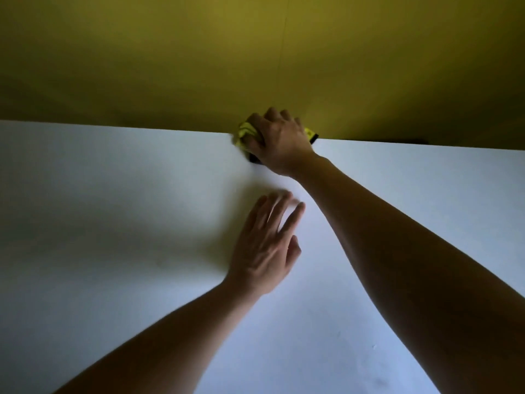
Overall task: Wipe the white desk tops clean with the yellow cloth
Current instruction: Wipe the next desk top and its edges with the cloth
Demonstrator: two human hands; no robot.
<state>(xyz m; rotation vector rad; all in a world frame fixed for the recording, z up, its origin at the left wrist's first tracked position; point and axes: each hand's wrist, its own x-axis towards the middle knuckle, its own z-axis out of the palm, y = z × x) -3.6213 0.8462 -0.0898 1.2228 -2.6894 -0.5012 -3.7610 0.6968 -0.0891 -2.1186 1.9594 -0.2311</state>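
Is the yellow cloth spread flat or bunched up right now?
Bunched up. The yellow cloth shows as crumpled folds poking out from under the right hand, which grips it at the white desk top's far edge.

right hand [279, 140] clenched, left hand [270, 248] flat

The white desk top [119, 223] is looking smooth and matt, throwing back only a soft, even sheen on the near right. At its far edge, the yellow cloth [245, 131] is showing as soft, crumpled fabric with a dark trim. Behind it, the yellow partition [170, 58] is appearing flat and matt, with one thin vertical seam.
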